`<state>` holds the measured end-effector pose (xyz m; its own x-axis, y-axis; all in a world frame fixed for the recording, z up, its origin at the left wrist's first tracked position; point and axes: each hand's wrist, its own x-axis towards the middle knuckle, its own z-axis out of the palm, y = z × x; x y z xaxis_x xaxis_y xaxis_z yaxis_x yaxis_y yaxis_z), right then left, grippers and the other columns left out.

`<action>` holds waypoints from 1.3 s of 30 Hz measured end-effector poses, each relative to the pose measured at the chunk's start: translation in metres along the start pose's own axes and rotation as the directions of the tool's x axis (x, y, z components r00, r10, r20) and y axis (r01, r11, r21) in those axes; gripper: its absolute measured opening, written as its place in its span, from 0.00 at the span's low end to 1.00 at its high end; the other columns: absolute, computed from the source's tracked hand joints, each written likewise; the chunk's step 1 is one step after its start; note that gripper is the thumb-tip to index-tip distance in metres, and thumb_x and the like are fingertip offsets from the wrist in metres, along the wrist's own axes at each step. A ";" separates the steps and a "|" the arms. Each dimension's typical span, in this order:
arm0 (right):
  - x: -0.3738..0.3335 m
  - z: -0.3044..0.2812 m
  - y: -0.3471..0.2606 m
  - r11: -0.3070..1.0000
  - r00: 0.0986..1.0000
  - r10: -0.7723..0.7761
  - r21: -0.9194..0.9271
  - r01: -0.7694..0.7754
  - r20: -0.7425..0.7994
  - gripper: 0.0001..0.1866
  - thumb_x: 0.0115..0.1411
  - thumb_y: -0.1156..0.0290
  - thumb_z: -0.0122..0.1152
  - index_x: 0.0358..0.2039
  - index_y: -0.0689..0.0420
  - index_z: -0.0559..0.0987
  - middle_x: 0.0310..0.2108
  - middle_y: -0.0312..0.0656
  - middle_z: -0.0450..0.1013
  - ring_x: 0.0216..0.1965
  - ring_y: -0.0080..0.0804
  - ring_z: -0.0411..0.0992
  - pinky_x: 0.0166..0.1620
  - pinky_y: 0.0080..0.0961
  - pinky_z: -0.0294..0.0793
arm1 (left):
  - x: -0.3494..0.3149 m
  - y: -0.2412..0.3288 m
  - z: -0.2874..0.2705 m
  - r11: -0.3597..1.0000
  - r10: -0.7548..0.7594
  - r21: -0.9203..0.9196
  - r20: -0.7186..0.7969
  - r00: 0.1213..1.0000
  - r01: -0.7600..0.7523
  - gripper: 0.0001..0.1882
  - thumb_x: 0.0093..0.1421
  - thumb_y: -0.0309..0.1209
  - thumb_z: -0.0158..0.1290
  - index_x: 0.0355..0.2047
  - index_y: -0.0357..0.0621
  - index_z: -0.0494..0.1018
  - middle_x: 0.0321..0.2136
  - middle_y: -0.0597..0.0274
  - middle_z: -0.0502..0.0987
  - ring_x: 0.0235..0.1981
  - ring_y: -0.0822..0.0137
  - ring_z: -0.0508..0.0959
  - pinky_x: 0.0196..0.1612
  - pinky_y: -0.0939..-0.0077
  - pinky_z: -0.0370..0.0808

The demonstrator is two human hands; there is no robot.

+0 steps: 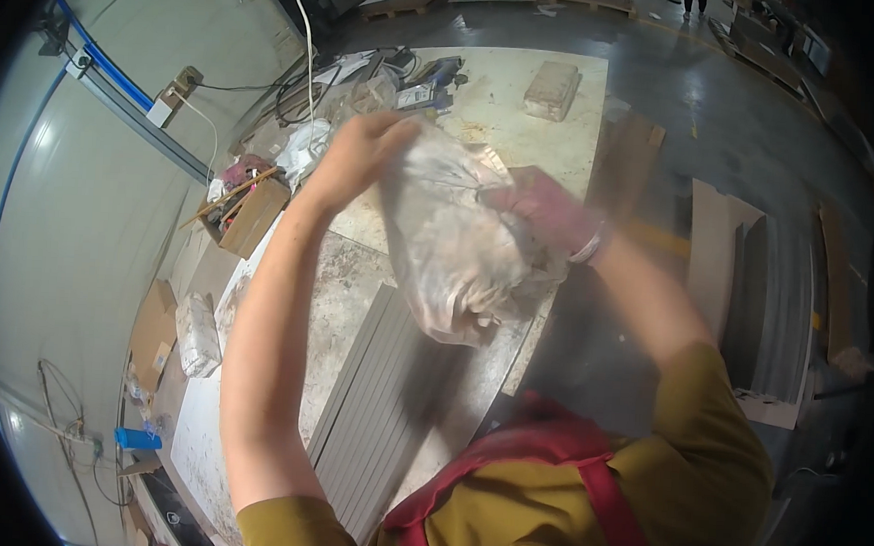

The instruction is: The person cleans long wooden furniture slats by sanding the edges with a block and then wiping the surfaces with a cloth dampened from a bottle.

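Hiding some worktable (506, 79): plastic bag (454, 234)

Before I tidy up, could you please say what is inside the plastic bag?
Crumpled whitish material shows through the plastic bag, too blurred to identify. Anything deeper is covered, and the right hand hides part.

On the bench (502, 77), a pale wrapped block (552, 91) lies near the far right corner, and dark hand tools (437, 78) are cluttered toward the far left. At the left edge, a cardboard box (254, 218) holds crumpled rags and thin wooden sticks. Nearer, a white wrapped package (197, 336) lies near a blue cylinder (138, 439). A socket box (182, 86) with cables is fixed at the left wall. To the right, long grey panels (777, 296) stand in open cardboard. Loaded pallets (402, 0) and a person's legs (695, 2) appear in the background.
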<state>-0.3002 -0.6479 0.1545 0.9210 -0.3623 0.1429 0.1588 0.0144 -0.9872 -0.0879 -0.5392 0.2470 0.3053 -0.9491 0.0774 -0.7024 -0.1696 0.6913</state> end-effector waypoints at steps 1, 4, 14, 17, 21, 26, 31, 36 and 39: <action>-0.007 -0.007 -0.004 0.994 0.997 0.065 0.091 -0.062 -0.032 0.19 0.60 0.69 0.61 0.50 0.63 0.75 0.42 0.38 0.75 0.38 0.21 0.72 0.43 0.21 0.73 | 0.003 -0.017 -0.008 0.970 -0.011 0.240 -0.068 0.998 0.027 0.22 0.60 0.44 0.54 0.41 0.35 0.75 0.27 0.65 0.75 0.28 0.74 0.71 0.35 0.80 0.69; -0.016 -0.046 0.026 0.983 0.983 0.036 0.186 -0.002 -0.180 0.14 0.60 0.64 0.59 0.40 0.62 0.79 0.34 0.37 0.76 0.34 0.21 0.72 0.37 0.19 0.72 | -0.011 -0.089 0.002 0.992 -0.050 -0.125 -0.171 0.984 0.029 0.21 0.62 0.40 0.54 0.48 0.36 0.69 0.32 0.64 0.75 0.32 0.74 0.70 0.36 0.81 0.67; -0.033 0.017 0.021 0.649 0.968 0.245 0.751 -0.123 -0.053 0.12 0.65 0.66 0.53 0.41 0.63 0.73 0.32 0.38 0.74 0.33 0.21 0.73 0.41 0.21 0.75 | -0.063 -0.101 0.184 0.081 -0.450 -0.956 0.217 0.866 0.282 0.25 0.69 0.43 0.38 0.60 0.40 0.60 0.53 0.52 0.70 0.49 0.54 0.75 0.50 0.64 0.77; -0.053 -0.032 0.100 0.647 0.963 0.259 0.753 -0.117 -0.073 0.20 0.62 0.63 0.58 0.48 0.66 0.72 0.44 0.42 0.74 0.41 0.26 0.73 0.43 0.22 0.75 | -0.047 -0.089 0.141 -0.085 -0.203 -0.966 0.256 0.945 0.243 0.29 0.67 0.48 0.39 0.59 0.36 0.62 0.54 0.48 0.70 0.52 0.51 0.73 0.55 0.55 0.72; -0.067 -0.030 0.089 0.967 0.959 0.216 0.176 -0.184 -0.183 0.35 0.61 0.60 0.59 0.63 0.61 0.58 0.61 0.45 0.60 0.58 0.32 0.62 0.56 0.26 0.68 | -0.053 -0.082 0.109 -0.014 -0.183 -0.970 0.242 0.953 0.244 0.31 0.66 0.51 0.40 0.58 0.36 0.63 0.54 0.46 0.71 0.53 0.49 0.72 0.58 0.52 0.68; -0.029 -0.008 0.109 0.987 0.986 -0.090 0.120 0.107 -0.138 0.45 0.61 0.67 0.60 0.69 0.55 0.42 0.66 0.43 0.54 0.57 0.23 0.62 0.58 0.24 0.66 | -0.057 -0.067 0.119 -0.077 -0.190 -0.961 0.277 0.942 0.267 0.31 0.66 0.51 0.41 0.54 0.35 0.67 0.50 0.46 0.73 0.51 0.49 0.74 0.56 0.55 0.69; -0.035 0.042 0.141 0.525 0.951 0.265 0.804 -0.279 0.158 0.30 0.64 0.64 0.56 0.63 0.57 0.60 0.51 0.38 0.71 0.49 0.22 0.70 0.53 0.23 0.71 | -0.040 -0.092 0.124 -0.041 -0.263 -0.977 0.213 0.941 0.210 0.29 0.65 0.49 0.44 0.54 0.35 0.68 0.50 0.49 0.73 0.51 0.53 0.73 0.56 0.59 0.69; -0.018 0.004 0.157 0.562 0.927 0.367 0.776 -0.287 0.077 0.12 0.64 0.66 0.54 0.44 0.60 0.77 0.39 0.39 0.77 0.39 0.27 0.77 0.47 0.26 0.78 | -0.042 -0.147 0.076 0.681 -0.218 -0.719 -0.017 0.976 0.140 0.26 0.64 0.49 0.46 0.53 0.40 0.68 0.48 0.57 0.73 0.51 0.64 0.71 0.55 0.64 0.67; -0.010 -0.019 0.154 0.601 0.905 0.400 0.787 -0.138 -0.147 0.12 0.63 0.66 0.56 0.42 0.60 0.78 0.36 0.39 0.78 0.37 0.28 0.77 0.44 0.27 0.79 | -0.041 -0.228 0.052 0.801 -0.429 -0.552 -0.256 0.866 0.234 0.26 0.62 0.43 0.52 0.55 0.43 0.66 0.47 0.60 0.74 0.47 0.68 0.73 0.47 0.69 0.70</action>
<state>-0.2919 -0.6599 -0.0008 0.8447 -0.4586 -0.2759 0.2482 0.7924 -0.5572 0.0263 -0.4753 0.0488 0.7307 -0.6811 -0.0456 -0.1362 -0.2110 0.9679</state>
